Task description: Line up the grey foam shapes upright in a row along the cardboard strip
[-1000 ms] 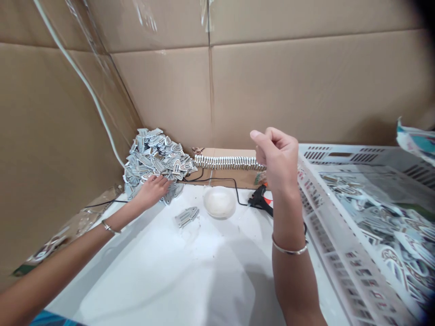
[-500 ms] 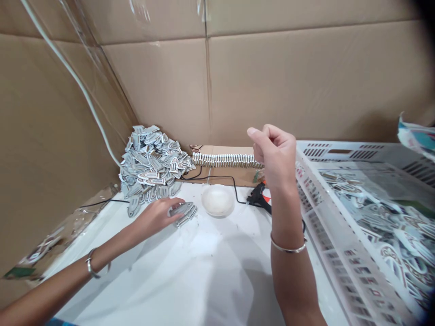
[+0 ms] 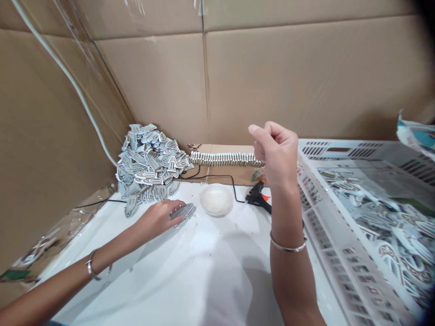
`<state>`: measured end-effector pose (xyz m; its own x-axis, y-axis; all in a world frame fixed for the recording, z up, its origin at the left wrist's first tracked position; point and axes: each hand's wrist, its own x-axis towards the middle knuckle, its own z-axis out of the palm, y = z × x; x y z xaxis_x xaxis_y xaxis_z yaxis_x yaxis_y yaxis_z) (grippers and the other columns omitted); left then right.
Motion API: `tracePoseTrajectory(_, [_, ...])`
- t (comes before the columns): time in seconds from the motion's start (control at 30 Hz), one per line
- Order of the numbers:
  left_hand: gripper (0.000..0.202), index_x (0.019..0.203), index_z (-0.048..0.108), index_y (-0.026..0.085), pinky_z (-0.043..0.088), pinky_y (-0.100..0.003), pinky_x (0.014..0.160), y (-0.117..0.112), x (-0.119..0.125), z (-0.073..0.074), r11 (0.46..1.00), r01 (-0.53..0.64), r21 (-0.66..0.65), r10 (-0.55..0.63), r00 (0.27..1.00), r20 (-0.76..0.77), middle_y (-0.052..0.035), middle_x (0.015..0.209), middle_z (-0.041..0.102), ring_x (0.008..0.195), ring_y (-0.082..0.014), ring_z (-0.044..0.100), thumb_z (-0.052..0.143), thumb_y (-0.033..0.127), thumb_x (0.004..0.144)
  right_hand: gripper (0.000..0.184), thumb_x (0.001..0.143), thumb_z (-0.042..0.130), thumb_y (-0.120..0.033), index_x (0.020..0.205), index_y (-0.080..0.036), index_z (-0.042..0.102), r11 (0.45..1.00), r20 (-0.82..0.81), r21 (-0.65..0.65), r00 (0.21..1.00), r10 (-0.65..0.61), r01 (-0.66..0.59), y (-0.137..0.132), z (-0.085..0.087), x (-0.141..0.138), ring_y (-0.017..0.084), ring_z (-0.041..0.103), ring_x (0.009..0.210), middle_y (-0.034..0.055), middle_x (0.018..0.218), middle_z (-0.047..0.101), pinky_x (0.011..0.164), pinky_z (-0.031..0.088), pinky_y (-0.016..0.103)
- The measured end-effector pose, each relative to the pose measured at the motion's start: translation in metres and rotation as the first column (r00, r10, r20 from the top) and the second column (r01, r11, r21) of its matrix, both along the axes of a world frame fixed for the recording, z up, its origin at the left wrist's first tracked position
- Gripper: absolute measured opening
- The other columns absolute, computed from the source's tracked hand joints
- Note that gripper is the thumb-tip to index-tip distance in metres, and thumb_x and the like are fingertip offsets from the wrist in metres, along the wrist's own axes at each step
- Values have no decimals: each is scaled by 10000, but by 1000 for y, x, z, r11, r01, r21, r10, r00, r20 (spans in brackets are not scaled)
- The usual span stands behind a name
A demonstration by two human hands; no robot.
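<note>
My left hand (image 3: 166, 216) rests low over the white tabletop with its fingers wrapped round a small stack of flat grey arch-shaped pieces (image 3: 183, 212). To its upper left lies a big heap of similar grey and white pieces (image 3: 149, 163). Just right of the stack is a shallow whitish dish (image 3: 216, 200). My right hand (image 3: 279, 151) is raised in a fist, thumb pointing left, and nothing shows in it. Behind and below that hand, a black glue gun (image 3: 257, 194) with an orange trigger lies on the table, partly hidden by my forearm.
A long row of pieces (image 3: 227, 159) stands along a cardboard strip at the back. On the right is a white slotted plastic basket (image 3: 322, 240) filled with more flat pieces (image 3: 404, 240). Cardboard walls (image 3: 251, 77) enclose the table; a black cord (image 3: 224, 176) runs along the back.
My left hand has tilted the stack slightly and drawn its pieces closer together. The right fist stays raised. The view has shifted a little.
</note>
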<state>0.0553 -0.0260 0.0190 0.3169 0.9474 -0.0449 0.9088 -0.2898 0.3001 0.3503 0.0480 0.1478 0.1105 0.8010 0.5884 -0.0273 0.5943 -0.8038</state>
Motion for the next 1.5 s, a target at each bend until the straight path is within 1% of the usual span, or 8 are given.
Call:
tracePoseTrajectory(0.33, [482, 1200, 670, 230, 511, -304, 734, -2, -3, 5, 1000, -19, 1, 19, 1000, -19, -70, 1016, 745, 866, -243, 700, 536, 578, 895, 519, 854, 668, -303, 597, -210, 226, 1000, -4, 26, 1000, -2, 2, 3, -3, 2, 80, 192, 517, -52, 583, 201, 471, 205, 256])
tracePoseTrajectory(0.53, [466, 1123, 689, 221, 489, -359, 844, 34, -35, 20, 972, -84, 221, 119, 981, -150, -82, 1150, 724, 1015, -283, 675, 342, 501, 989, 511, 852, 668, -270, 587, -207, 235, 1000, -10, 19, 1000, 5, -5, 2, -2, 1, 79, 194, 519, -53, 590, 201, 475, 209, 254])
tracePoseTrajectory(0.63, [425, 1148, 675, 185, 459, -406, 906, 66, -55, 11, 955, 12, 297, 93, 937, -336, -121, 1173, 706, 1090, -315, 640, 322, 355, 984, 498, 855, 662, -260, 585, -209, 247, 1000, -14, 9, 1000, 14, -14, 1, -2, 1, 81, 194, 519, -54, 591, 205, 478, 209, 255])
tracePoseTrajectory(0.9, [328, 1008, 650, 119, 458, -365, 780, 109, -56, -19, 907, -68, 416, 268, 854, -446, -172, 986, 697, 930, -309, 667, 463, 382, 952, 499, 848, 668, -268, 580, -205, 253, 1000, -13, 9, 1000, 17, -16, 0, -1, 1, 78, 203, 523, -55, 587, 213, 479, 210, 251])
tracePoseTrajectory(1.1, [397, 823, 666, 143, 431, -344, 706, 87, -58, -14, 834, 56, 549, 245, 855, -458, -127, 800, 685, 811, -270, 669, 359, 310, 1012, 507, 850, 670, -292, 593, -208, 241, 1000, -12, 17, 1000, 1, 0, 1, -2, 3, 77, 197, 521, -56, 585, 209, 474, 211, 248])
tracePoseTrajectory(1.27, [317, 999, 694, 187, 448, -331, 761, 49, -75, -35, 770, 308, 559, -51, 903, -427, -98, 965, 721, 888, -233, 669, 411, 325, 1029, 506, 849, 665, -285, 586, -207, 240, 1000, -9, 16, 1000, 0, 0, 2, -2, 2, 78, 197, 521, -54, 582, 205, 472, 207, 248])
tracePoseTrajectory(1.4, [319, 1026, 699, 206, 457, -350, 774, 39, -83, -55, 799, 333, 501, -129, 908, -398, -100, 1042, 723, 901, -239, 674, 404, 329, 1028, 506, 841, 670, -268, 578, -205, 243, 1000, -4, 4, 1000, 16, -16, 1, -1, 1, 78, 202, 524, -54, 585, 206, 476, 211, 248])
tracePoseTrajectory(1.5, [355, 1040, 699, 216, 465, -382, 832, 41, -82, -55, 849, 285, 445, -105, 917, -386, -102, 1097, 717, 983, -273, 666, 453, 469, 997, 501, 842, 668, -261, 580, -205, 245, 1000, 4, -7, 1000, 25, -25, 1, -1, -1, 77, 202, 526, -54, 590, 207, 479, 210, 249])
